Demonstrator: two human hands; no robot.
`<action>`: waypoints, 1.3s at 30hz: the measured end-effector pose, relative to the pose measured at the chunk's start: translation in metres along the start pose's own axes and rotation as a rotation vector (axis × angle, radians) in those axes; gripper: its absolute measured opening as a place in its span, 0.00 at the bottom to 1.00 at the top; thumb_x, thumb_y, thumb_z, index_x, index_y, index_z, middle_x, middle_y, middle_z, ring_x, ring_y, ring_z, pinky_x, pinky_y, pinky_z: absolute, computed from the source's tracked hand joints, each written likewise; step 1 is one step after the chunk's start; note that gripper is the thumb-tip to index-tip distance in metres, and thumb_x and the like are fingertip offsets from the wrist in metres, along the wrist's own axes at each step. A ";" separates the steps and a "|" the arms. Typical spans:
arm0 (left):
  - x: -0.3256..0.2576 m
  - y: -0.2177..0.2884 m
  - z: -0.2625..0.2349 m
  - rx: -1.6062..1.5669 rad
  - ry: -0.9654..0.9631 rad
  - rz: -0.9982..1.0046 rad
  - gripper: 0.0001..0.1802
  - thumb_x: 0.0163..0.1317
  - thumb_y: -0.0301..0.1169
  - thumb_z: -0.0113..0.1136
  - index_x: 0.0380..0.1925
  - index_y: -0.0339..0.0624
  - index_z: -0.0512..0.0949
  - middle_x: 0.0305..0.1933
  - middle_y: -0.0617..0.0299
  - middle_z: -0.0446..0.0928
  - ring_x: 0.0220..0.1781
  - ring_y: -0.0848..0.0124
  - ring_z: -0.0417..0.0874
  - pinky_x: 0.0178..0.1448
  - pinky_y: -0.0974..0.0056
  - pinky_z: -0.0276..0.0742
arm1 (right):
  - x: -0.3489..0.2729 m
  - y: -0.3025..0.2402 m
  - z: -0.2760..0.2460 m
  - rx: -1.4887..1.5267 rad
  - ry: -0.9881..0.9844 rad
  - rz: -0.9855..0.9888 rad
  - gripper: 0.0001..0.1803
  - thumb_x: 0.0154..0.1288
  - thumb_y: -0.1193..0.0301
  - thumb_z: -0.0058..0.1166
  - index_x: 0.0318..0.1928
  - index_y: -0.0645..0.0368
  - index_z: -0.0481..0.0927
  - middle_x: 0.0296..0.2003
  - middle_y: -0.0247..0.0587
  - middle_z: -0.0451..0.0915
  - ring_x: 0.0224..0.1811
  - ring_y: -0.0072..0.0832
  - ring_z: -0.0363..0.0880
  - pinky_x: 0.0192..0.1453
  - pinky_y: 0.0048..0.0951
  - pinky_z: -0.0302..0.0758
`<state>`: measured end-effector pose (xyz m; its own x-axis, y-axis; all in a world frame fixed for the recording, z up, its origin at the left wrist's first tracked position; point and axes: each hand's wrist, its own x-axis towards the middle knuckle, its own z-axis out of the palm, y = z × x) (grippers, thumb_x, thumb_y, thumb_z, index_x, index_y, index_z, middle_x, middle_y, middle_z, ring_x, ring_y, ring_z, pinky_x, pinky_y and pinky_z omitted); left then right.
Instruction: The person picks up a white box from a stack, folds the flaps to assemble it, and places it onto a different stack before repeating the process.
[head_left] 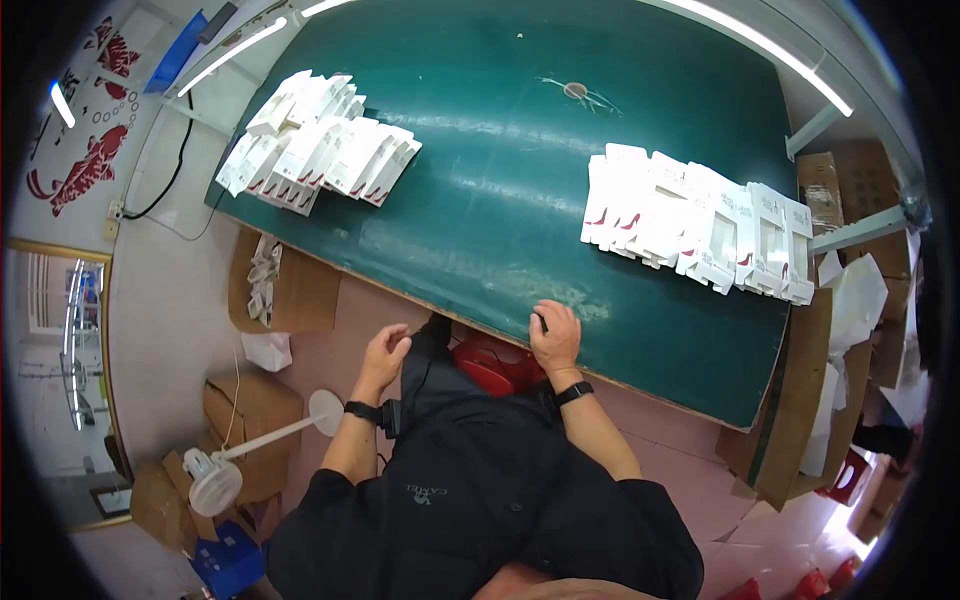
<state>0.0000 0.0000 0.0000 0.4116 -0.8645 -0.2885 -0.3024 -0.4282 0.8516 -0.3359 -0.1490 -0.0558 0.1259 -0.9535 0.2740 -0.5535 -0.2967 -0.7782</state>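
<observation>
My right hand (557,338) rests on the near edge of the green table (470,270), its fingers curled. A small dark spot shows between thumb and fingers; I cannot make out what it is. In front of my body, short of the table edge, my left hand (382,358) is held in the air. Its fingers are loosely bent with the thumb apart, and nothing shows in it. White folded boxes with a red shoe print lie in two groups: a stacked pile (315,145) at the far left, and an overlapping row (700,220) on the right. Neither hand touches them.
A round tan piece with loose strands (576,91) lies at the table's far side. Below the left edge stands an open carton (300,290) with white pieces; another carton (790,420) is at the right. A white lamp-like stand (260,438) is at my left, a red stool (490,366) under the table.
</observation>
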 end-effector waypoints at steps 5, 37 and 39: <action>0.108 0.041 0.021 0.076 -0.091 0.253 0.16 0.71 0.30 0.66 0.57 0.41 0.82 0.53 0.57 0.87 0.54 0.64 0.88 0.59 0.62 0.81 | 0.004 0.001 -0.015 -0.065 -0.020 -0.031 0.09 0.59 0.69 0.67 0.41 0.54 0.86 0.49 0.38 0.87 0.52 0.41 0.83 0.55 0.41 0.76; 0.177 -0.013 0.033 0.095 0.047 0.779 0.18 0.62 0.27 0.73 0.51 0.38 0.84 0.45 0.56 0.86 0.44 0.64 0.88 0.52 0.60 0.83 | -0.008 0.002 0.008 0.052 0.135 -0.024 0.08 0.64 0.71 0.68 0.40 0.61 0.87 0.41 0.43 0.87 0.43 0.37 0.86 0.50 0.33 0.82; 0.177 -0.013 0.032 0.114 0.057 0.760 0.17 0.62 0.27 0.72 0.51 0.38 0.84 0.45 0.55 0.86 0.44 0.63 0.88 0.52 0.60 0.83 | -0.003 0.003 0.000 0.110 0.102 0.030 0.08 0.64 0.69 0.68 0.40 0.60 0.87 0.39 0.42 0.87 0.42 0.37 0.86 0.49 0.33 0.81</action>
<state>0.0493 -0.1563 -0.0764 0.0978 -0.9185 0.3831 -0.6055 0.2505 0.7554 -0.3379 -0.1473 -0.0589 0.0229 -0.9531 0.3017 -0.4617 -0.2778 -0.8424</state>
